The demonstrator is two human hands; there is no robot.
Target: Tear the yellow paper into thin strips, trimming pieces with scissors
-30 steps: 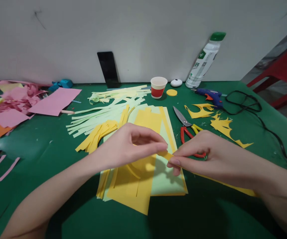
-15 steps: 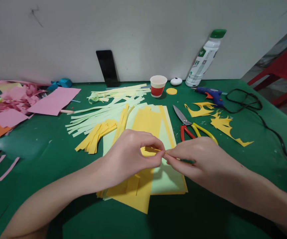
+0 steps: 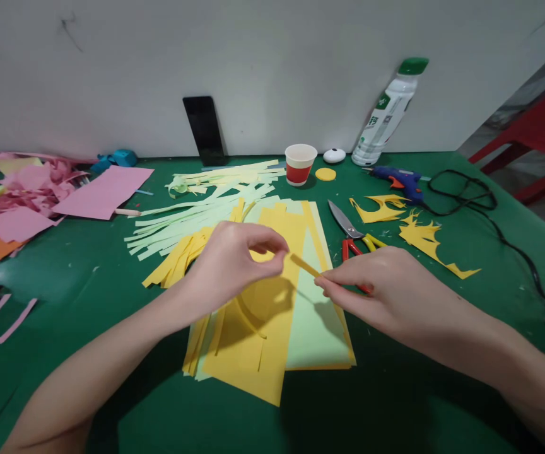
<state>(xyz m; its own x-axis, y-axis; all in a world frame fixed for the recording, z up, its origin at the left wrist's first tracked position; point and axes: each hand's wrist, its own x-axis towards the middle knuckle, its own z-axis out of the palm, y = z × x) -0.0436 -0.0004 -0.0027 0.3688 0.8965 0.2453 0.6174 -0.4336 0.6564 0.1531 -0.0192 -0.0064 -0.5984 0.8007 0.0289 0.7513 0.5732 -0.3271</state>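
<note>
Head view: right hand [image 3: 386,287] pinches a yellow strip [image 3: 304,265]

And there it is, the strip gripped between right thumb and forefinger, its free end pointing up and leftward over the stacked paper. Left hand [image 3: 234,265] is right beside it, thumb and forefinger tips meeting in a ring, a slim gap between them and that free end! The rest of the strip is hidden by the right hand; a sliver of yellow shows by the right forearm, and I cannot tell whether it belongs to the same piece.

Underneath, a yellow sheet [image 3: 272,372] overlaps a pale green sheet [image 3: 317,347] on the green table [image 3: 93,290]. Bundled yellow strips [image 3: 171,265] lie just left, partly behind the left hand, with pale green strips [image 3: 192,221] fanned out beyond.

Over on the right, scissors [image 3: 345,222] lie with their handles partly covered by the right hand, yellow scraps [image 3: 421,239] near them, and a blue glue gun [image 3: 407,184] farther back. Along the wall [image 3: 135,63], a paper cup [image 3: 301,167] stands upright, while a bottle [image 3: 385,120] and a phone [image 3: 204,132] lean.
</note>
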